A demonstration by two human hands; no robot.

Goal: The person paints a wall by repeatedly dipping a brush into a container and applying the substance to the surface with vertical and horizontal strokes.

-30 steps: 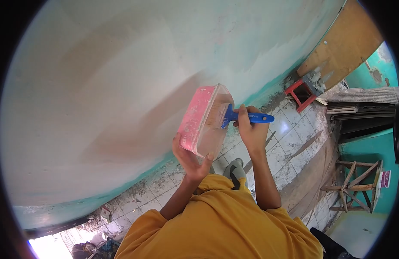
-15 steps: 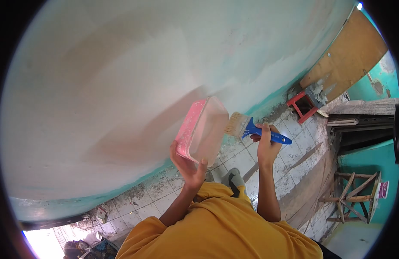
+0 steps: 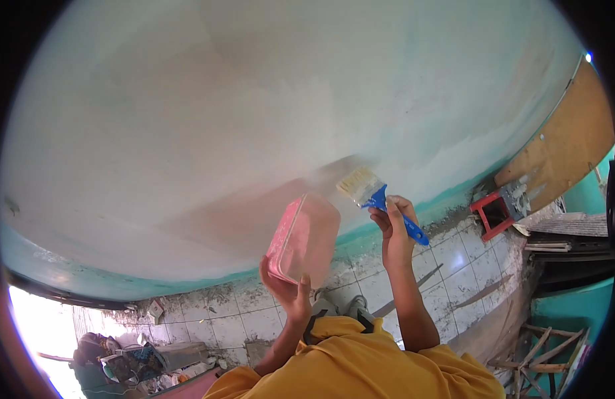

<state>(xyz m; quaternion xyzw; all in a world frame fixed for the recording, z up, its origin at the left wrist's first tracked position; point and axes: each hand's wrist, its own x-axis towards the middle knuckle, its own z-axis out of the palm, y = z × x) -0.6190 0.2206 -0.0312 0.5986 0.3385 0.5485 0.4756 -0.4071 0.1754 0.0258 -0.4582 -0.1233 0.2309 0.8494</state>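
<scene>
My left hand [image 3: 291,292] grips the lower end of a pink plastic tub [image 3: 307,239], tilted on its side, with pale smears on its walls. What lies inside the tub I cannot make out. In my right hand [image 3: 397,233] is a wide paintbrush [image 3: 380,198] with a blue handle and pale, paint-coated bristles. The bristles point up and left, beside the tub's upper right edge and apart from it. Before both hands rises a whitish painted wall [image 3: 207,120], with a turquoise band along its foot.
A red stool [image 3: 493,216] stands by the wall at right, near a brown board [image 3: 560,139]. Stacked sheets [image 3: 567,226] and a wooden frame [image 3: 543,356] are at far right. Bags and clutter [image 3: 131,362] lie lower left on the dirty tiled floor [image 3: 231,326].
The brush has moved up and left, its bristles now angled toward the wall. The tub has dropped lower and tilted in my left hand. The view has turned, showing more clutter at lower left.
</scene>
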